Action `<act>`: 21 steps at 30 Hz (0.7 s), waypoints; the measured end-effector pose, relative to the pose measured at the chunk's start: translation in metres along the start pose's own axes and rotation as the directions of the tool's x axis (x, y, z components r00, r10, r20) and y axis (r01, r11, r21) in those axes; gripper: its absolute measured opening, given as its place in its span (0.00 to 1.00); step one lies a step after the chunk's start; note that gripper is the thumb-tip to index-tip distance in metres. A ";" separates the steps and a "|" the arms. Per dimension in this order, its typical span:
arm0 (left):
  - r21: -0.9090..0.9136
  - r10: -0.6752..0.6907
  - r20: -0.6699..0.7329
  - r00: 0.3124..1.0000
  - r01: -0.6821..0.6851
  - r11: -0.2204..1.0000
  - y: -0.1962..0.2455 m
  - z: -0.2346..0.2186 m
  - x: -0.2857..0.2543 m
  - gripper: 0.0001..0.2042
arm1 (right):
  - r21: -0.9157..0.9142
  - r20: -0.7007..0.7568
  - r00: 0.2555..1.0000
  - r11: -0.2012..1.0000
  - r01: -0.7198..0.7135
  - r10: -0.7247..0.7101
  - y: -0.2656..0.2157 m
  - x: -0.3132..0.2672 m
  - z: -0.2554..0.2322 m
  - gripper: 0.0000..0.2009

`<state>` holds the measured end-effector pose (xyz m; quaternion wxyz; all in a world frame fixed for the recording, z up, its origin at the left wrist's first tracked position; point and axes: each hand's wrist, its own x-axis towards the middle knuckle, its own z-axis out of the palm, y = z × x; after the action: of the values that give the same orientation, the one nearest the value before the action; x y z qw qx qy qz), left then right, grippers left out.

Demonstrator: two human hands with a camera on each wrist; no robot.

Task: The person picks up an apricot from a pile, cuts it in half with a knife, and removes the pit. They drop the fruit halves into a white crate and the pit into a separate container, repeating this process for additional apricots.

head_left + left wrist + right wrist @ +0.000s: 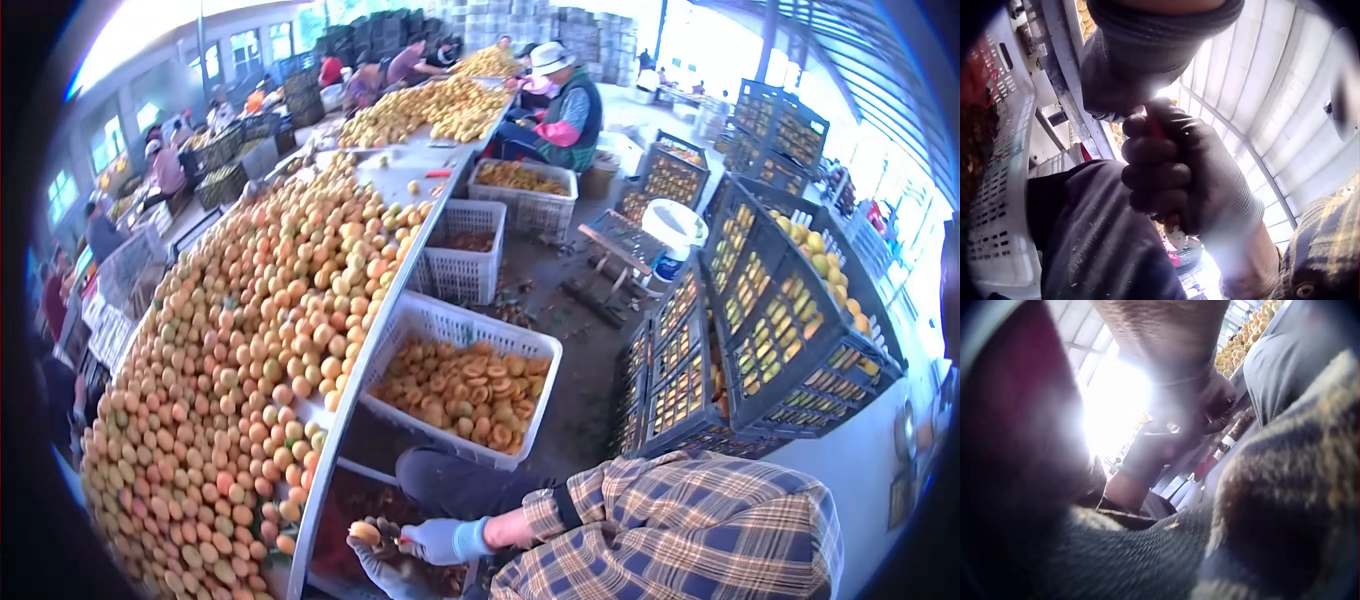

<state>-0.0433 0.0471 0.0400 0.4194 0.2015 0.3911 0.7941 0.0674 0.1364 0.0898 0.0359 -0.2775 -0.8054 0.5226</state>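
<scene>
My left hand (395, 572), in a dark grey glove, pinches an apricot (364, 533) at its fingertips, low beside the sorting table. Right next to it, my right hand (436, 541) wears a lighter glove with a blue cuff. In the left wrist view the right hand (1169, 162) is a fist around a small red-handled knife (1156, 126), most of which the fingers hide. The left hand (1135, 75) is above it there, its fingers turned away. Glare and blur cover much of the right wrist view.
Whole apricots (250, 330) heap the metal-edged table (345, 425) at left. A white crate (545, 350) of halved apricots stands beyond my knee. Black crates (760, 330) are stacked at right, near a white bucket (675, 225). Another person (565, 110) sits farther along the table.
</scene>
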 end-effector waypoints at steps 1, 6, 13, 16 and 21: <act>0.058 0.027 0.039 0.999 -0.029 0.998 -0.003 0.001 0.001 0.27 | -0.005 -0.020 1.000 1.000 0.001 -0.001 0.006 0.003 0.005 0.12; 0.226 0.020 0.081 0.997 -0.038 0.973 0.002 -0.005 -0.002 0.29 | 0.012 -0.012 1.000 1.000 0.026 -0.026 0.011 0.015 -0.001 0.14; -0.333 -0.334 -0.053 0.941 0.298 0.894 0.023 0.023 0.011 0.19 | -0.019 0.040 0.999 0.999 -0.032 0.033 0.012 0.005 -0.005 0.15; 0.205 -0.097 0.027 0.995 0.090 0.975 0.008 0.034 0.003 0.21 | -0.032 -0.004 0.999 0.998 -0.053 0.053 0.015 0.008 0.000 0.15; 0.129 -0.166 -0.028 0.986 0.168 0.977 0.026 0.042 0.009 0.21 | -0.017 -0.003 1.000 1.000 0.015 -0.015 0.012 0.020 -0.009 0.17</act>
<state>-0.0348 0.0642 0.0861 0.4670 0.1881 0.4615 0.7305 0.0584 0.1576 0.0787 0.0389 -0.2725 -0.8117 0.5152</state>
